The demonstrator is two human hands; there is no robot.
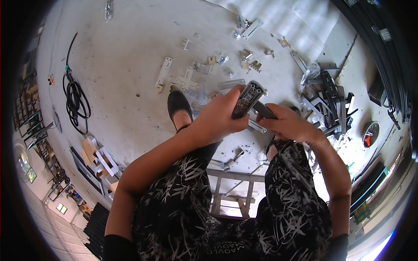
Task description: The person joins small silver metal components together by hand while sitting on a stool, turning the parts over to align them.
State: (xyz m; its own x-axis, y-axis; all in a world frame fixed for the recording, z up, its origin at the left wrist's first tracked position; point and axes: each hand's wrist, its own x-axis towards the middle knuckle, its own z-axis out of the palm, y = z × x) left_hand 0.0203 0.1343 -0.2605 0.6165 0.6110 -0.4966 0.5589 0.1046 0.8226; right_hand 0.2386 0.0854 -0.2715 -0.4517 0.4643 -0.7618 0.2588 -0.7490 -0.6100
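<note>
My left hand is closed around a dark grey, long rounded metal housing, tilted up. Its open face shows holes and a mechanism whose details are too small to make out. A flat dark grey bar meets the side of the housing, and my right hand grips its other end. Whether the two parts are joined is hidden at the contact. Beyond my hands on the floor lie pale slotted brackets, another long pale plate and small metal fittings.
To the right are a heap of dark arms and housings, a round container with something orange inside, and long black profiles. A coiled black cable and a cardboard box lie left. Between my legs stands a frame.
</note>
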